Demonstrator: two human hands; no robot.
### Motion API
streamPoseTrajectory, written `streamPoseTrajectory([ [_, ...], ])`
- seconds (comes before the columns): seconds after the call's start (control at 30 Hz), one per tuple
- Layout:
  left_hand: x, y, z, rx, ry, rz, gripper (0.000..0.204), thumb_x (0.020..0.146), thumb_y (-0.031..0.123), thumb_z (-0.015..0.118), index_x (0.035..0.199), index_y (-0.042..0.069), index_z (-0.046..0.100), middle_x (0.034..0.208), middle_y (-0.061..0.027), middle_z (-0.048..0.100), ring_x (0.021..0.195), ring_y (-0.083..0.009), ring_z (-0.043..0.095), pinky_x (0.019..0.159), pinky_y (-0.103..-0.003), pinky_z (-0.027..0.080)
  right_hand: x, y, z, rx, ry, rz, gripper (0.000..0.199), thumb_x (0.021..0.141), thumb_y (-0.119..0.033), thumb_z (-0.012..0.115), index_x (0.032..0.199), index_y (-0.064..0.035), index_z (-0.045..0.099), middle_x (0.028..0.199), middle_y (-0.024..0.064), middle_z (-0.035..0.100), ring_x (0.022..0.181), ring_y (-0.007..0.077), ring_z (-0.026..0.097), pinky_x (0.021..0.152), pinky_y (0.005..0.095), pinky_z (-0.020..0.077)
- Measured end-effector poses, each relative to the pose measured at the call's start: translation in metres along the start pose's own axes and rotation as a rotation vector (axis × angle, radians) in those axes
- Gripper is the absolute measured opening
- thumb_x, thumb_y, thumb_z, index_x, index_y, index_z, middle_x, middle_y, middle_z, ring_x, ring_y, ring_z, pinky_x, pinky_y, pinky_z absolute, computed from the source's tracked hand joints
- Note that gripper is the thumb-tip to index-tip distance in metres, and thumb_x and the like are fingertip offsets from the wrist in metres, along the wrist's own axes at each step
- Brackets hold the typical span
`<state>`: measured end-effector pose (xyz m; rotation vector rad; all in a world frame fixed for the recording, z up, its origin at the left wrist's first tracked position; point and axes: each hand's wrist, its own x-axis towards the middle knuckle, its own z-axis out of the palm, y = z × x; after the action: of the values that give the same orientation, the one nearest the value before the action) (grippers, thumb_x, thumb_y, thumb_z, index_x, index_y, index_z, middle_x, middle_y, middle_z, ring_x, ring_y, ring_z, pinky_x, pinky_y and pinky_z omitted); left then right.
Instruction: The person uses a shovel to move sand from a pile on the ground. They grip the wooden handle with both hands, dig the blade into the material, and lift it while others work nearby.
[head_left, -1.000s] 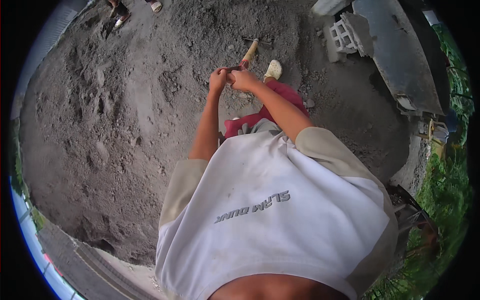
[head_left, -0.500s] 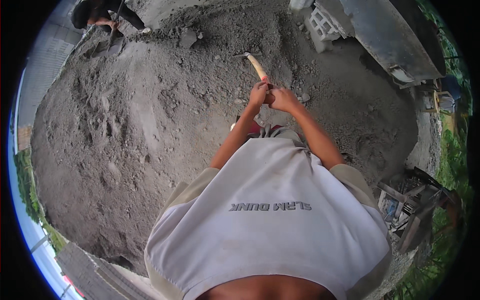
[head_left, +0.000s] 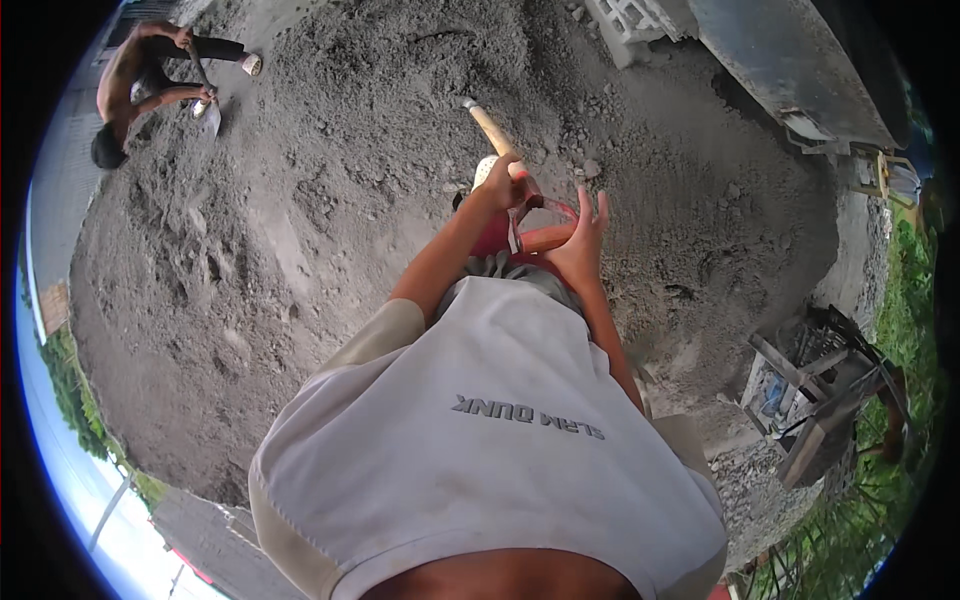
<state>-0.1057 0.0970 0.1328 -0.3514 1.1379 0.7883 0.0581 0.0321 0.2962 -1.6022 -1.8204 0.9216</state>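
Note:
A shovel slants up from the grey sand in front of me, with a pale wooden shaft and a red D-shaped handle. Its blade is hidden in the sand. My left hand is closed around the shaft, just where wood meets the red part. Against the handle's orange-brown crossbar rests my right hand, its fingers stretched and spread rather than wrapped around the bar. The handle end is close to my waist.
A heap of grey sand surrounds me. At the far left, a co-worker bends over another shovel. A large metal sheet or trough and a hollow block lie far right; a wooden frame stands nearer right.
The shovel handle has come nearer my waist. My right hand's fingers have opened at the handle, while my left hand grips the shaft. The co-worker's bent body now shows more fully.

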Motion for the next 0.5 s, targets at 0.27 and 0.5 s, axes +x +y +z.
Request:
streamPoseTrajectory([
  [0.27,0.099,0.006,0.036,-0.359,-0.034,-0.28,0.028,0.075,0.029,0.056,0.088,0.007,0.045,0.072,-0.0065,0.05,0.064,-0.0222,0.054,0.061,-0.04,0.046,-0.019,0.034,0.001,1.341,0.313,0.927,0.056,0.067,-0.007,0.059,0.118,-0.0044,0.037,0.105,0.0121,0.047,0.094,0.0253,0.054,0.078,0.0372,0.0468],
  [0.5,0.211,0.067,-0.02,-0.422,0.068,-0.052,0.021,0.077,0.027,0.056,0.067,0.013,0.045,0.058,0.0007,0.047,0.05,-0.0142,0.046,0.049,-0.03,0.043,0.031,0.043,0.033,0.772,0.791,1.517,0.022,0.072,-0.014,0.061,0.088,-0.0105,0.046,0.069,0.0009,0.045,0.05,0.0134,0.047,0.042,0.03,0.0396],
])
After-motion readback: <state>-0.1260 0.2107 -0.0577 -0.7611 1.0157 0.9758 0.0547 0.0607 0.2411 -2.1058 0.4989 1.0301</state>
